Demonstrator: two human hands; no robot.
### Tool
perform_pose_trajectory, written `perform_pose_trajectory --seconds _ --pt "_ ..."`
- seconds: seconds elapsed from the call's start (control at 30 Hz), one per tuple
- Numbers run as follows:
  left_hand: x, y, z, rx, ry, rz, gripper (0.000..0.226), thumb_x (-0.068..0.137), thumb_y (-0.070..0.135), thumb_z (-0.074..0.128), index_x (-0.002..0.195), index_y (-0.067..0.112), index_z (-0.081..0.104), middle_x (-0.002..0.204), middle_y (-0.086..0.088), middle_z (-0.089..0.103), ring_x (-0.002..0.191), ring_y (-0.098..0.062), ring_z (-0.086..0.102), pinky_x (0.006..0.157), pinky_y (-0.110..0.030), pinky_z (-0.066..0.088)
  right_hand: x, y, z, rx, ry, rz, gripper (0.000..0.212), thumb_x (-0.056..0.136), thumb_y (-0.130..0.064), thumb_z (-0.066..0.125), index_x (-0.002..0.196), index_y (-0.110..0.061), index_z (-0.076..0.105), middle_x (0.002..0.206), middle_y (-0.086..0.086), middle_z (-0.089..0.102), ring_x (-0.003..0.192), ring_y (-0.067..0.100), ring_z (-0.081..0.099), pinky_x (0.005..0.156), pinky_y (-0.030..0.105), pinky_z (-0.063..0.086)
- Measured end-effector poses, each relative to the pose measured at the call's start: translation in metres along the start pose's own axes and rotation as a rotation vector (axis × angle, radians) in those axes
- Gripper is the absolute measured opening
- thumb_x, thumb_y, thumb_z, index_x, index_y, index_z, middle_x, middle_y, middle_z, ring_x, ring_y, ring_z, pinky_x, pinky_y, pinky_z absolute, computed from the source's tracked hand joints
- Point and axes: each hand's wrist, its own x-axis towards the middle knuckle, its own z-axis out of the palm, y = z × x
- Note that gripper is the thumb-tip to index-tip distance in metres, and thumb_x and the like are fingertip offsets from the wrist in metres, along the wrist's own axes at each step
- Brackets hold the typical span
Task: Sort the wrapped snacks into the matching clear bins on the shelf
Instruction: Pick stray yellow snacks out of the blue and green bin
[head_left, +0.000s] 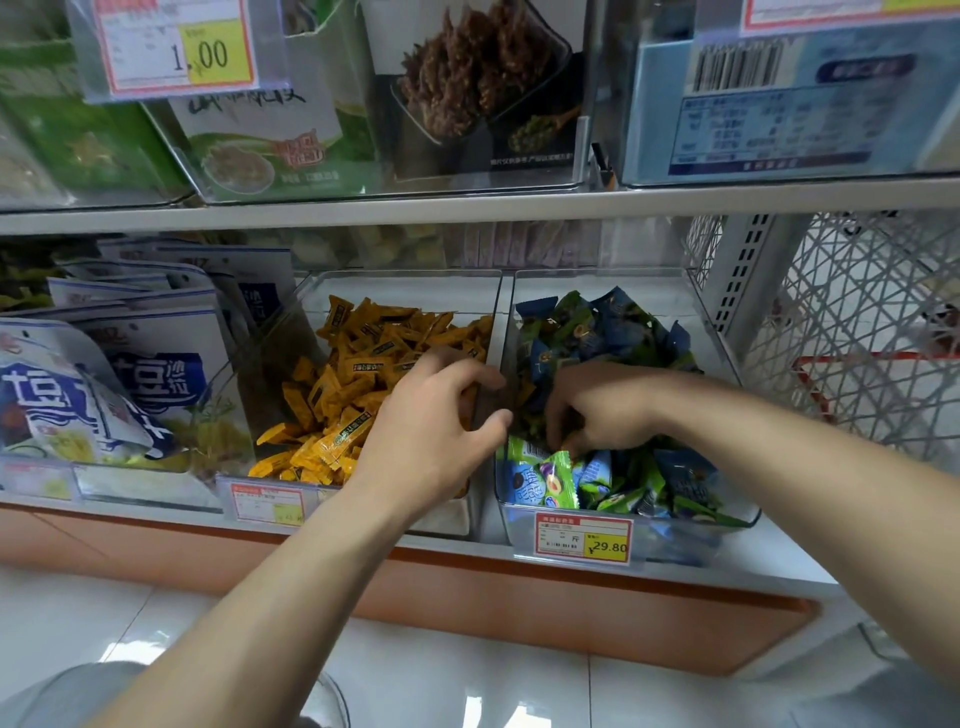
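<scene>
On the lower shelf (789, 566), my right hand (597, 410) is curled into the green-and-blue snacks (623, 332), its grip hidden. Orange snacks (363, 353) lie just left, across the bin wall (501, 322); my left hand (431, 431), loosely curled and seemingly empty, is nearer.

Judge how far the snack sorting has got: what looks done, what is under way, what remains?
Mostly done: the left bin shows only orange snacks, and the right bin holds chiefly green and blue snacks. In hand: the right hand digs into the right bin, fingertips hidden; the left hand is curled at the wall between the bins. Left: orange bits by that wall may be strays; unclear.
</scene>
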Motion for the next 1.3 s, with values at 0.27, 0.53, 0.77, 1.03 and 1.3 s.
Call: perform_pose_trajectory --seconds 0.27,0.53,0.77,1.03,1.3 --pt "0.001 0.005 -0.001 -0.009 0.062 0.036 0.038 0.083 0.042 0.072 0.118 0.031 0.065 0.114 0.010 0.059 0.106 -0.011 0.056 0.086 -0.024 0.048 -0.026 0.016 -0.009 0.412 0.547 -0.076 0.009 0.087 -0.031 0.073 0.091 -0.024 0.071 0.085 -0.011 0.067 0.082 0.005 0.063 0.070 0.023 0.045" --pt "0.007 0.016 -0.013 -0.245 0.215 0.036 0.008 0.088 0.025 0.071 0.095 0.029 0.071 0.087 0.021 0.067 0.078 0.007 0.061 0.064 -0.008 0.044 -0.017 -0.006 0.000 1.208 0.566 -0.086 0.006 0.096 -0.016 0.062 0.099 -0.014 0.066 0.087 0.007 0.076 0.074 0.022 0.074 0.060 0.028 0.058" --pt "0.015 -0.034 -0.020 0.064 0.176 -0.228 0.029 0.089 0.044 0.066 0.114 0.028 0.067 0.117 0.006 0.067 0.109 -0.018 0.060 0.084 -0.040 0.053 0.015 0.006 0.018 0.458 0.494 0.041 0.025 0.094 -0.023 0.063 0.119 -0.021 0.067 0.105 -0.007 0.068 0.100 0.011 0.064 0.076 0.010 0.045" --pt "-0.005 -0.004 0.002 0.053 -0.043 -0.073 0.050 0.083 0.062 0.059 0.124 0.035 0.054 0.115 0.009 0.062 0.104 -0.013 0.058 0.084 -0.037 0.054 0.045 0.005 0.014 0.075 0.428 0.114 0.028 0.091 -0.035 0.061 0.113 -0.017 0.068 0.109 0.006 0.068 0.099 0.026 0.064 0.079 0.035 0.052" --pt "-0.005 -0.008 0.001 -0.059 -0.077 -0.059 0.049 0.084 0.053 0.066 0.126 0.034 0.050 0.117 0.013 0.063 0.105 -0.007 0.058 0.086 -0.032 0.054 0.061 0.012 0.021 0.171 0.550 0.146 0.012 0.083 -0.018 0.069 0.090 -0.010 0.070 0.091 0.009 0.070 0.086 0.026 0.066 0.073 0.036 0.053"
